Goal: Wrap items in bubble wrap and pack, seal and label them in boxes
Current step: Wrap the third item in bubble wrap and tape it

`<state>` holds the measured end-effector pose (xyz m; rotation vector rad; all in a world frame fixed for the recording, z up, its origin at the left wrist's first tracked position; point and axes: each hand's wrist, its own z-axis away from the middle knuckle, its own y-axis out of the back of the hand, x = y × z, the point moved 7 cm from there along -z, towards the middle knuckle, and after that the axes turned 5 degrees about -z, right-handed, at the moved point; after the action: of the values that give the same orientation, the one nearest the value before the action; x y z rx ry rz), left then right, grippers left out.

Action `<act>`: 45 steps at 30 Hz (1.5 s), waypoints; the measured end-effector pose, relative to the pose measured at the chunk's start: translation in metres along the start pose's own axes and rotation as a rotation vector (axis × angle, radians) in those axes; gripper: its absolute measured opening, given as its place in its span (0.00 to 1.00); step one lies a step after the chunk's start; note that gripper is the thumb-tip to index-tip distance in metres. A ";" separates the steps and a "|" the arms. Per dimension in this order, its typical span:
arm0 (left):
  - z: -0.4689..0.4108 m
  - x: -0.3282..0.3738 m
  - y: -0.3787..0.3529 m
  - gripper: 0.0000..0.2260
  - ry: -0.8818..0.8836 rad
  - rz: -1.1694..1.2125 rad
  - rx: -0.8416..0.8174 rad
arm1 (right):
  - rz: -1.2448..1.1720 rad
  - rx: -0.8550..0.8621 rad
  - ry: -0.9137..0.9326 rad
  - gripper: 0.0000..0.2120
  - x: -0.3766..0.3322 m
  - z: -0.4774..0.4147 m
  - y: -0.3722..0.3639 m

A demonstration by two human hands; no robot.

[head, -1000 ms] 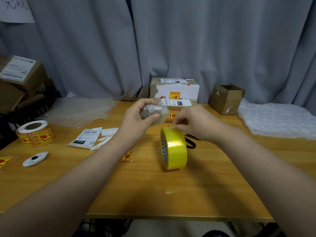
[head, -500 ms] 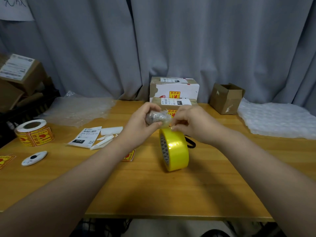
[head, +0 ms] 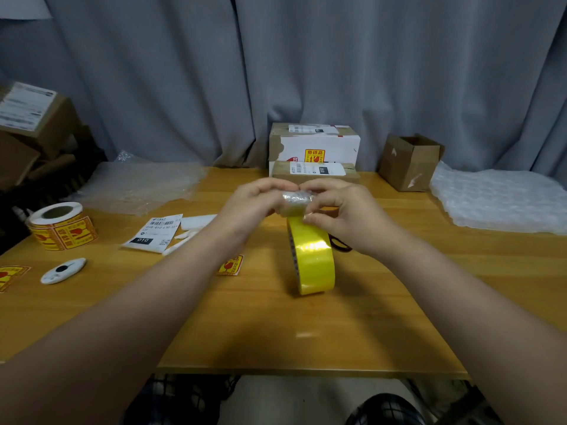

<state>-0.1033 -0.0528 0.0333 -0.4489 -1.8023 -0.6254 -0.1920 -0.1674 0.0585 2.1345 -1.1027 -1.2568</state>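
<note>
Left hand [head: 254, 202]: raised, fingers curled round the left end of the wrapped bundle [head: 295, 200].
Wrapped bundle: held between both hands, long axis running left to right, directly above the tape roll [head: 313, 259].
Tape roll: yellow, standing on edge on the surface [head: 276, 332].
Right hand [head: 340, 210]: pinches the bundle's right end and is the nearer hand to the roll.
Open box [head: 409, 162]: back right, well apart from the hands, and the likely destination.
Unclear: what the wrap contains, and whether a tape strip joins roll and bundle.

A small bubble-wrapped bundle [head: 296, 201], contents unclear, is held just above the upright yellow tape roll [head: 311, 259].
</note>
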 end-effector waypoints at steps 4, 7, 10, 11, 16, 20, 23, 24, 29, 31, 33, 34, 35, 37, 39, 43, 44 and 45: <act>-0.007 -0.015 0.015 0.08 0.306 0.249 0.148 | -0.010 -0.008 -0.076 0.02 0.004 0.001 0.002; -0.004 -0.031 0.015 0.22 0.524 0.028 0.079 | -0.019 -0.023 -0.078 0.03 0.003 0.001 0.001; 0.001 -0.029 -0.006 0.28 0.613 -0.016 -0.126 | -0.021 -0.040 -0.042 0.03 0.000 0.001 -0.002; 0.000 -0.026 -0.008 0.26 0.607 -0.028 -0.126 | -0.011 -0.047 -0.022 0.03 -0.002 0.001 -0.003; -0.011 -0.021 -0.006 0.12 0.451 0.106 0.049 | 0.202 -0.046 0.023 0.03 -0.007 0.001 0.001; -0.015 -0.012 0.000 0.13 0.152 0.054 0.107 | 0.343 -0.021 -0.030 0.06 -0.008 0.004 0.008; -0.009 0.003 -0.007 0.13 -0.059 -0.027 0.017 | 0.384 0.000 0.063 0.07 -0.014 0.005 0.008; -0.007 0.009 -0.008 0.14 -0.124 -0.078 0.015 | 0.391 0.008 0.084 0.07 -0.016 0.005 0.008; 0.001 0.030 -0.013 0.14 -0.325 -0.360 0.007 | 0.411 0.042 0.147 0.09 -0.022 0.005 0.007; 0.003 0.033 -0.014 0.14 -0.373 -0.460 -0.009 | 0.409 0.031 0.117 0.08 -0.019 0.004 0.006; 0.003 0.034 -0.014 0.13 -0.396 -0.527 -0.029 | 0.414 0.049 0.120 0.08 -0.016 0.004 0.006; 0.003 0.033 -0.015 0.12 -0.394 -0.533 -0.044 | 0.417 0.067 0.127 0.09 -0.015 0.004 0.006; 0.003 0.032 -0.015 0.12 -0.392 -0.534 -0.056 | 0.423 0.088 0.137 0.09 -0.016 0.005 0.007; 0.004 0.031 -0.014 0.12 -0.390 -0.530 -0.073 | 0.416 0.123 0.152 0.10 -0.017 0.007 0.007; 0.005 0.028 -0.013 0.12 -0.379 -0.524 -0.097 | 0.422 0.148 0.171 0.10 -0.018 0.009 0.005; 0.012 0.014 -0.020 0.19 -0.313 -0.494 -0.235 | 0.310 0.194 0.136 0.08 -0.017 0.011 0.005; 0.015 0.012 -0.022 0.21 -0.315 -0.501 -0.235 | 0.227 0.191 0.042 0.14 -0.013 0.009 0.009; 0.015 0.010 -0.021 0.22 -0.322 -0.503 -0.214 | 0.171 0.166 -0.034 0.21 -0.007 0.006 0.010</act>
<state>-0.1303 -0.0603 0.0349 -0.2426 -2.1862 -1.1548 -0.2037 -0.1676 0.0663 2.0902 -1.4161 -1.1630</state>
